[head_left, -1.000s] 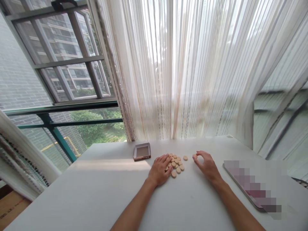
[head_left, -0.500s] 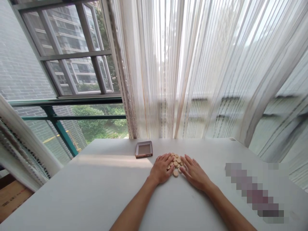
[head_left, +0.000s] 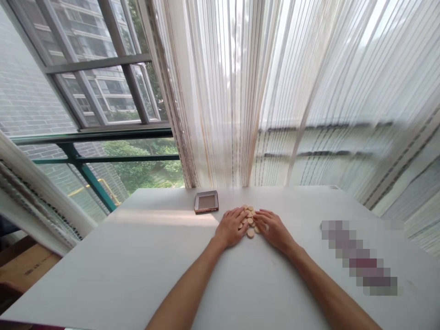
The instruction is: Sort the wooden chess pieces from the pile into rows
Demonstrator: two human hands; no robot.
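Note:
A small heap of round, pale wooden discs (head_left: 250, 221) lies on the white table (head_left: 137, 270), between my two hands. My left hand (head_left: 232, 228) rests along the heap's left side, its fingers stretched forward and partly covering some discs. On the other side, my right hand (head_left: 273, 228) is turned inward with its fingers curved against the discs, holding none that I can make out. One disc lies at the near edge of the heap. A shallow open box (head_left: 206, 202) with a dark rim sits beyond my left hand.
A pixelated, blurred long object (head_left: 359, 259) lies on the right of the table. Sheer striped curtains (head_left: 220, 114) hang behind the far edge. An open window and a green railing (head_left: 92, 183) are at left. A cardboard box (head_left: 30, 268) stands below the table's left side.
My right hand has turned inward, bringing its fingers closer to the discs from the right. My left hand stays beside the heap. The camera view has tipped slightly downward.

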